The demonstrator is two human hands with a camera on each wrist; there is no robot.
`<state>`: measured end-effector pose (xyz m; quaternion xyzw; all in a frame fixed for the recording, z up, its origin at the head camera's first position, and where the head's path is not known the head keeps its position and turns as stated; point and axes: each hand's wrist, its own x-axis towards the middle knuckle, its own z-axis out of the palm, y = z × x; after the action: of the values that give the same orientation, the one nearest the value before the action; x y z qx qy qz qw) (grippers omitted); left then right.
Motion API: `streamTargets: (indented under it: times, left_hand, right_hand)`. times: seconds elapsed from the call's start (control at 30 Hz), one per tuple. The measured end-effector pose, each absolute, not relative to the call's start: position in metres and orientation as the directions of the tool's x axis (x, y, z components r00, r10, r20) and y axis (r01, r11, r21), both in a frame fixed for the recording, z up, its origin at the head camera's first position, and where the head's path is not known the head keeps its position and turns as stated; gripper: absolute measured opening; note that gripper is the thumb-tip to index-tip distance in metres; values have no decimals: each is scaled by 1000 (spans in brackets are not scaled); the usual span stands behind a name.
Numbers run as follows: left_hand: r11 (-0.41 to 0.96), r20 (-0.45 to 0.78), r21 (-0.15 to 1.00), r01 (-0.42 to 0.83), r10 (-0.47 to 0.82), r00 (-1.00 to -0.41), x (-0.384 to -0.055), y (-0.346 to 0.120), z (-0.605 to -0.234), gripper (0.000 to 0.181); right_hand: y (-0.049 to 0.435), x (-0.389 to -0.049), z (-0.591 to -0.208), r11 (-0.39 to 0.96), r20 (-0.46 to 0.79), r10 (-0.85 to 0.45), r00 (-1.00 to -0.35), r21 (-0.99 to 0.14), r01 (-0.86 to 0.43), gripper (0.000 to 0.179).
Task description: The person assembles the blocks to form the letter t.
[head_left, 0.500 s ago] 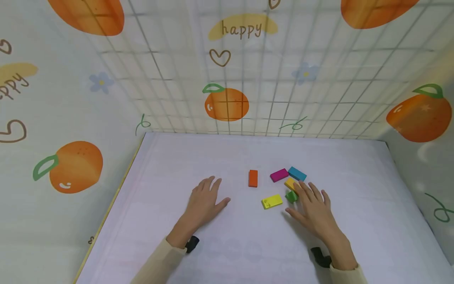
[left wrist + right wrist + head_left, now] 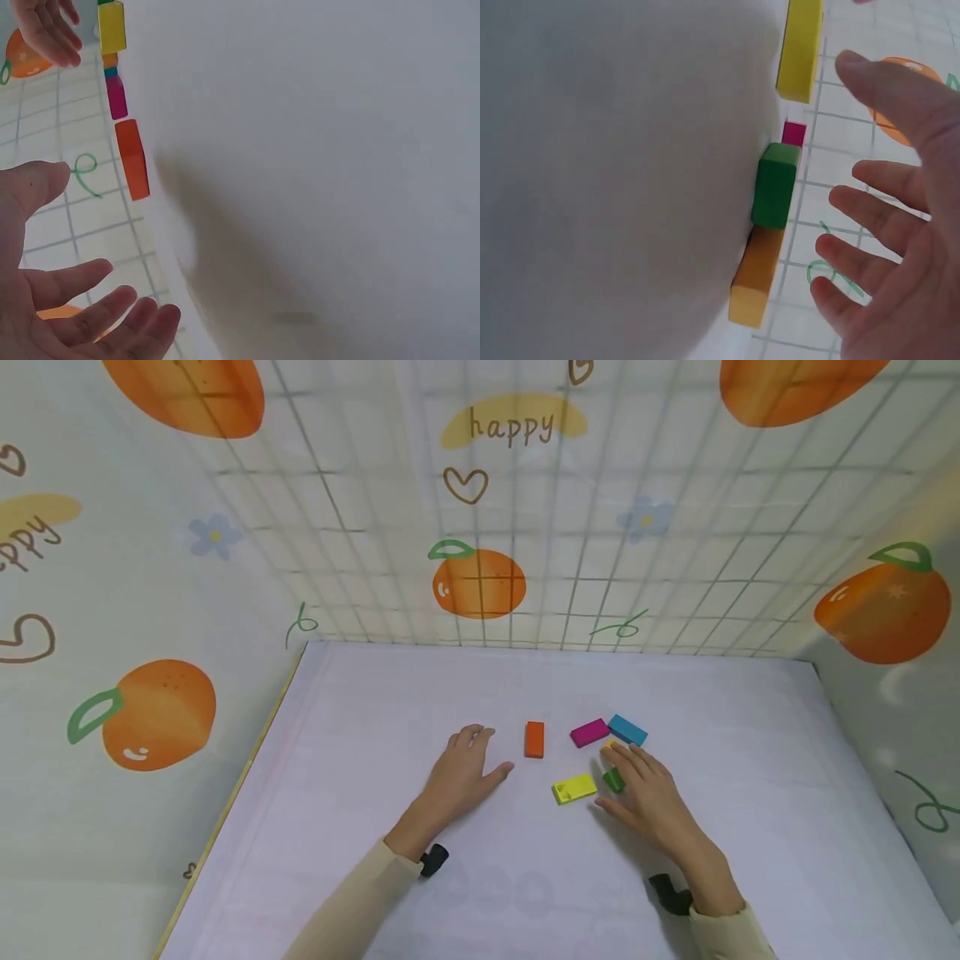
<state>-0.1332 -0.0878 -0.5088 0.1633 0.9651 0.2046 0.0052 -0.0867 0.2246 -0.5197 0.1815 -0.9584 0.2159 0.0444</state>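
Observation:
My left hand [image 2: 461, 781] hovers with spread fingers just left of an orange-red block [image 2: 534, 740], holding nothing. Over the right-hand group is my right hand [image 2: 654, 797], its fingers loosely bent and thumb apart. Beneath its fingers, partly covered in the head view, are a green block [image 2: 613, 780] and an amber block [image 2: 610, 745]. The right wrist view shows the green block [image 2: 775, 187] beside the amber block [image 2: 757, 281], with a gap to the fingers. A yellow block [image 2: 574, 788] lies left of the right thumb.
Behind the amber block, a magenta block [image 2: 589, 732] and a blue block [image 2: 627, 729] lie close together at an angle. The white tabletop [image 2: 480, 893] meets a patterned cloth backdrop [image 2: 360, 568] at the back and sides.
My left hand has moved right, nearer the orange-red block. My right hand has shifted slightly left and covers more of the amber and green blocks.

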Motion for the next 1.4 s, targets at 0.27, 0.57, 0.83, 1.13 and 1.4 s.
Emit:
streamTargets:
  times: [0.27, 0.57, 0.83, 1.13, 1.4]
  left_hand:
    - [801, -10, 544, 252, 306, -952, -149, -68, -514, 65]
    - [791, -40, 567, 228, 303, -952, -161, -46, -521, 66]
    - [774, -105, 620, 129, 244, -964, -168, -35, -526, 68]
    - [800, -152, 595, 79, 208, -966, -172, -26, -521, 62]
    - [829, -161, 554, 80, 201, -966, -173, -21, -522, 65]
  right_hand:
    - [222, -92, -523, 759, 244, -389, -889, -461, -459, 78]
    - [214, -98, -523, 742, 176, -389, -904, -522, -421, 67]
    - [212, -103, -523, 686, 94, -406, -909, -626, -371, 59]
    - [209, -107, -526, 684, 29, -424, -905, -645, -341, 51]
    - [208, -110, -527, 683, 33, -449, -893, -632, -366, 48]
